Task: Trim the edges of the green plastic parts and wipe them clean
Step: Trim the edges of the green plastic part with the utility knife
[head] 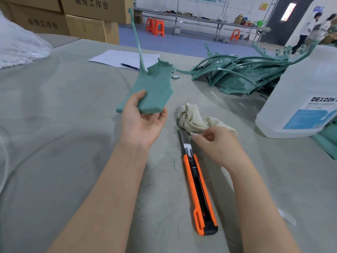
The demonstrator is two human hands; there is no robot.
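Head: L grip [144,121] round green part [155,88], R grip [217,143] unclear; "DEXCON" jug [308,83].

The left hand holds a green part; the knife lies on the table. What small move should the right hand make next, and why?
Probably close the right hand on the cloth to wipe: its fingers are at the cloth, the knife lies unheld, and the left hand presents the green part.

Factory workshop — stacked cardboard cartons [82,15], long steel workbench [200,20], orange stools [155,27], heap of green plastic parts [237,75]
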